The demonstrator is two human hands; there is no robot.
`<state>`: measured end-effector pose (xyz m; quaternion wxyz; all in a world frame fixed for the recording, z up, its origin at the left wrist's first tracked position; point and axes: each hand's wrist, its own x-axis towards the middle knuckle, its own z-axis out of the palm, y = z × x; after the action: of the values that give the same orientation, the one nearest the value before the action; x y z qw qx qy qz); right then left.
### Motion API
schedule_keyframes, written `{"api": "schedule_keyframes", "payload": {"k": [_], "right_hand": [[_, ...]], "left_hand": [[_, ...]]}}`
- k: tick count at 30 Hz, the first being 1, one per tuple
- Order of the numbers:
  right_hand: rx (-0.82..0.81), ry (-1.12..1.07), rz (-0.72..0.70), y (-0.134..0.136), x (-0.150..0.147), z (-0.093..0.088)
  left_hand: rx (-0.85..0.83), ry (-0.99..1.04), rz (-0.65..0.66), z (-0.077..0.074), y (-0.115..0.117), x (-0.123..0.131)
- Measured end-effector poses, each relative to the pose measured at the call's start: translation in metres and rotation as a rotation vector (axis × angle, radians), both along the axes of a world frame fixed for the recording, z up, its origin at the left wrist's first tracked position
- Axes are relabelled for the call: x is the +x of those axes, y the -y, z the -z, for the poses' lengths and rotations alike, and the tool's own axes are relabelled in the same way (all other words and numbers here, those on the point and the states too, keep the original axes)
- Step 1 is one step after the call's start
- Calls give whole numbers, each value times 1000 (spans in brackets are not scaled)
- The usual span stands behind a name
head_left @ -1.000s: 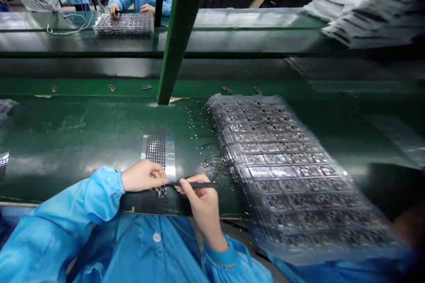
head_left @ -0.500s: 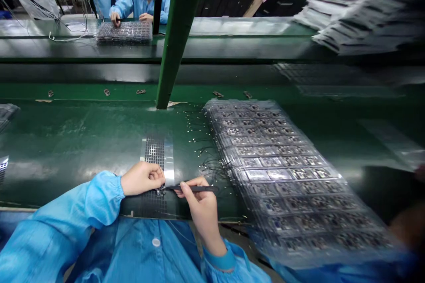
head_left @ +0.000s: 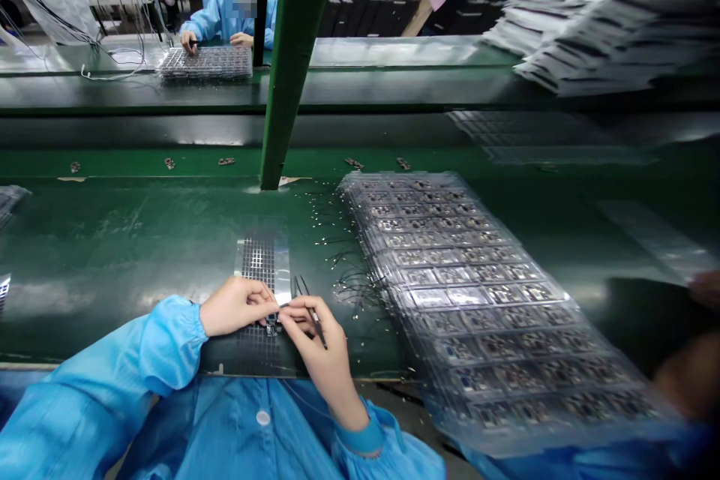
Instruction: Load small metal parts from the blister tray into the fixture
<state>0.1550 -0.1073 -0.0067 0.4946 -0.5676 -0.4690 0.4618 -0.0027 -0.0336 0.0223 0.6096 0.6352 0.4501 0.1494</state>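
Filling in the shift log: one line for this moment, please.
left hand: pinching small part | right hand: holding tweezers | beside: tray stack

I'm looking at an electronics assembly line: clear trays (head_left: 478, 292) of small parts are lying stacked just right of my right hand (head_left: 315, 334) on a long green bench (head_left: 112, 240). Well beyond my left hand (head_left: 236, 305), a co-worker (head_left: 217, 21) in a blue smock is working at another tray (head_left: 205, 62).
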Motion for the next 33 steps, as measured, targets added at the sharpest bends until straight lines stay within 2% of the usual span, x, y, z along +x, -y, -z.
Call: {"api": "schedule_keyframes", "payload": {"k": [8,18,33], "right_hand": [[12,70,9,-3,-6,-4],[-53,-49,-15,-7,0,-9],[-12,10,-25,-7,-1,-4]], "left_hand": [[269,-64,168,-5,1,-2],[113,-37,96,-2,-1,-4],[224,-75,119,1,4,-2]]}}
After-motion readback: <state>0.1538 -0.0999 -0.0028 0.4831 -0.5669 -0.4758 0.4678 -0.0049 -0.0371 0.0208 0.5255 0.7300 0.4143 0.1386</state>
